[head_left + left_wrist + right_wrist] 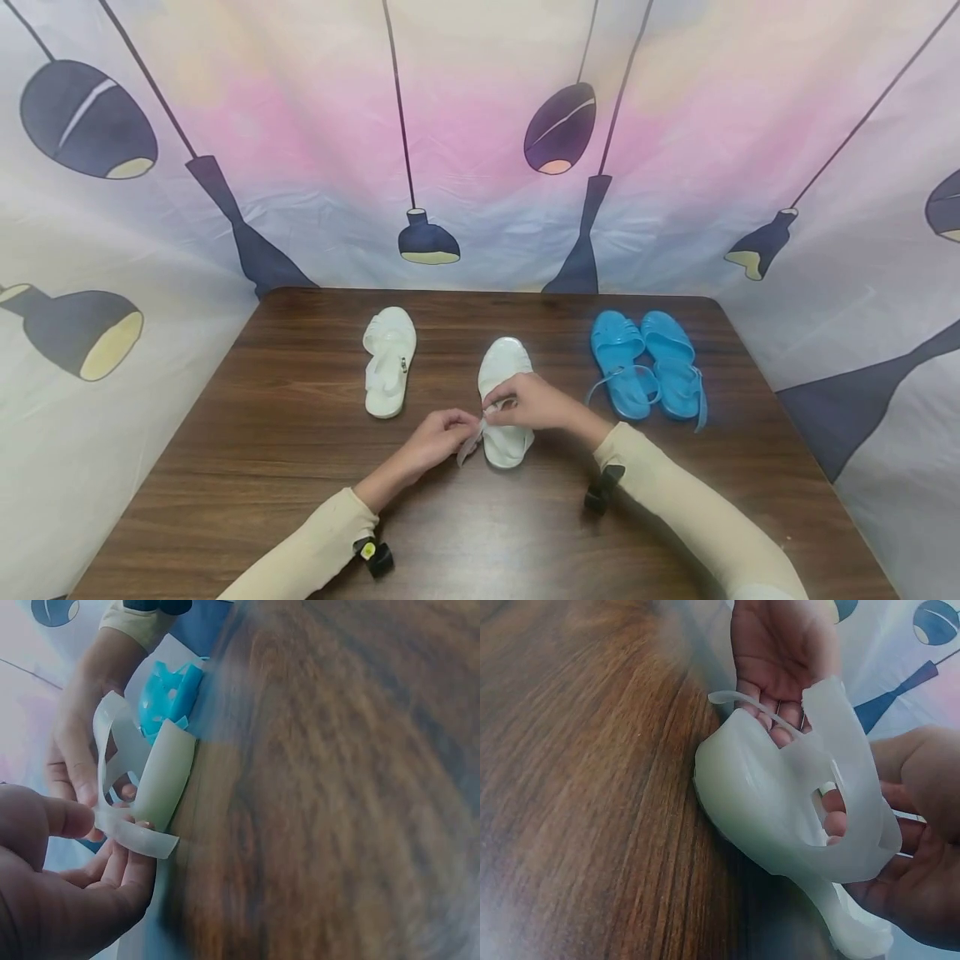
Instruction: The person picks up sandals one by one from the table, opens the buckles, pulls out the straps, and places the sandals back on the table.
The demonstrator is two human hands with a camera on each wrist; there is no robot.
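Note:
A white sandal (504, 362) lies in the middle of the table with its toe pointing away from me. At its left side, my left hand (438, 437) pinches the ankle strap (142, 838) near its loose end, which sticks out past the fingers. My right hand (536, 402) reaches over the sandal from the right and grips the strap near the buckle side, its fingertips showing through the opening in the right wrist view. The heel part (742, 772) sits low over the wood. The buckle itself is hidden behind my fingers.
Another white sandal (386, 387) stands to the left, its strap looped across it. To the right lies a pair of blue sandals, one (618, 337) beside the other (667, 342), with loose straps. A printed cloth (487, 242) hangs behind the brown wooden table (285, 400).

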